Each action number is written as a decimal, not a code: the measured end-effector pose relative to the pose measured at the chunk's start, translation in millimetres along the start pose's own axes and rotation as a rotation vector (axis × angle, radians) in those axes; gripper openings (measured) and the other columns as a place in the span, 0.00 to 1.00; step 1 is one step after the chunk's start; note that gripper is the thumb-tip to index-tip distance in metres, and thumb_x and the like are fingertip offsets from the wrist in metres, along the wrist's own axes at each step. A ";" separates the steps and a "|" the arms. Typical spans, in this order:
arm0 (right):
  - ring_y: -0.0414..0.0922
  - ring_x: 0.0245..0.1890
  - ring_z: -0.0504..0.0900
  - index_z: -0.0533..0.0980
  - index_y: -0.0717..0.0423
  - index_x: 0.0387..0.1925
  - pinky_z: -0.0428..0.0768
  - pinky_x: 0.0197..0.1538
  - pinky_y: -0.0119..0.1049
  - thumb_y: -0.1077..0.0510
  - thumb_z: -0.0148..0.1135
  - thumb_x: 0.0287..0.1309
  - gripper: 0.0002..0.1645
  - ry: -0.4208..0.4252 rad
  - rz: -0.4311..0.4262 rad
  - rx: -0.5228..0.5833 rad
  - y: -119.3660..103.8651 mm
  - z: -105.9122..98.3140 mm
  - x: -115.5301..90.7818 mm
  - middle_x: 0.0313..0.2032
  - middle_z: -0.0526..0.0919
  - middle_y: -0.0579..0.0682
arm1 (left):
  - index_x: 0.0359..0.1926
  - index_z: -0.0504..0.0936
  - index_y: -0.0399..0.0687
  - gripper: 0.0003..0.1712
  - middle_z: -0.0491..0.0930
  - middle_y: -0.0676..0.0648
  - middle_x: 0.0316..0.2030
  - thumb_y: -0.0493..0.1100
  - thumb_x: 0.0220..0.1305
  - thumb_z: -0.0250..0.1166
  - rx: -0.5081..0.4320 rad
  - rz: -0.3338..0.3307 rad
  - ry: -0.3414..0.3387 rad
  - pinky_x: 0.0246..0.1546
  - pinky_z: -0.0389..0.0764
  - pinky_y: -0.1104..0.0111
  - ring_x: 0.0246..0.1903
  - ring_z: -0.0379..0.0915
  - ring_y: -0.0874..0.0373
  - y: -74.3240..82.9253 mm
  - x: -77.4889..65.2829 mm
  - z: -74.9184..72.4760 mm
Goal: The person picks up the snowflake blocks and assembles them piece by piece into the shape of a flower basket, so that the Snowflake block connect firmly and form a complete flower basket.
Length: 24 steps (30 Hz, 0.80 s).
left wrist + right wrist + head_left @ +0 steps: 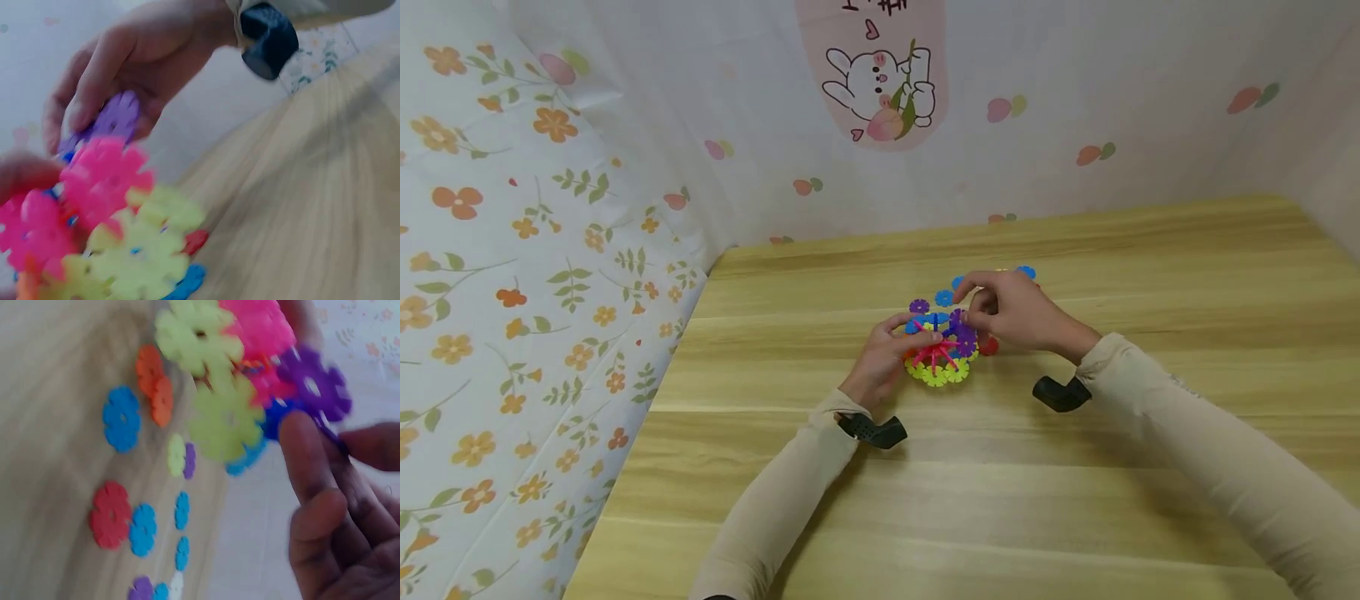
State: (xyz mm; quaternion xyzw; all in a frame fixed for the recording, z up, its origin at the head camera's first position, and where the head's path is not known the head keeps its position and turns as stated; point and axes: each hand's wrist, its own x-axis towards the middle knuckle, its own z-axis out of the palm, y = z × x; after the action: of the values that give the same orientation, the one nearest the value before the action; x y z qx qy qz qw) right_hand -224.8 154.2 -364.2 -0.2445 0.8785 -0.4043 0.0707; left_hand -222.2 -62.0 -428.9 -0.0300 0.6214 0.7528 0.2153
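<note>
A cluster of interlocking snowflake discs (pixel 936 377) in yellow, pink, blue and purple is held up over the table by the left hand (pixel 880 357), its thumb across the top. In the left wrist view, pink discs (pixel 105 178) and yellow discs (pixel 140 256) cover most of the left fingers. At the cluster's right side, the right hand (pixel 1018 312) pinches a purple snowflake disc (pixel 120 115) between thumb and fingers. The right wrist view has another purple disc (pixel 315 384) and a dark blue one (pixel 275 419) right beside those fingertips.
Loose snowflake discs lie on the wooden table (pixel 1000 500) beyond the hands, among them a red disc (pixel 111 514), a blue disc (pixel 122 419) and orange discs (pixel 150 369). A printed cloth (pixel 737 100) hangs behind the table, and a floral one (pixel 512 292) hangs along its left.
</note>
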 end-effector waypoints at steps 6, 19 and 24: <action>0.48 0.25 0.84 0.76 0.63 0.52 0.80 0.37 0.31 0.66 0.57 0.66 0.13 0.143 0.010 0.041 -0.1 12.8 -6.0 0.26 0.86 0.51 | 0.59 0.72 0.43 0.29 0.84 0.50 0.43 0.34 0.58 0.71 -0.119 0.073 0.124 0.43 0.84 0.72 0.40 0.82 0.62 -2.7 -2.0 6.0; 0.50 0.28 0.87 0.74 0.61 0.54 0.81 0.29 0.35 0.64 0.53 0.72 0.13 -0.022 0.004 0.074 7.8 -6.1 -13.5 0.32 0.89 0.55 | 0.63 0.69 0.45 0.31 0.83 0.53 0.39 0.33 0.60 0.69 -0.081 -0.001 -0.005 0.57 0.76 0.66 0.41 0.81 0.62 -2.8 -2.7 -9.1; 0.48 0.26 0.84 0.79 0.63 0.47 0.82 0.32 0.40 0.67 0.55 0.69 0.10 -0.078 0.034 -0.129 30.2 -29.0 -4.2 0.35 0.87 0.59 | 0.64 0.71 0.47 0.30 0.79 0.50 0.46 0.32 0.61 0.67 0.002 -0.024 -0.053 0.56 0.74 0.65 0.38 0.80 0.62 -2.3 -4.1 -16.9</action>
State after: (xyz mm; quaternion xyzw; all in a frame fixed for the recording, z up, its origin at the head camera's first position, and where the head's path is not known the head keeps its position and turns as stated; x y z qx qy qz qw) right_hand -241.8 192.6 -367.8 -0.2490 0.9033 -0.3360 0.0959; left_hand -221.4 -78.9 -433.5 -0.0172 0.6159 0.7499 0.2406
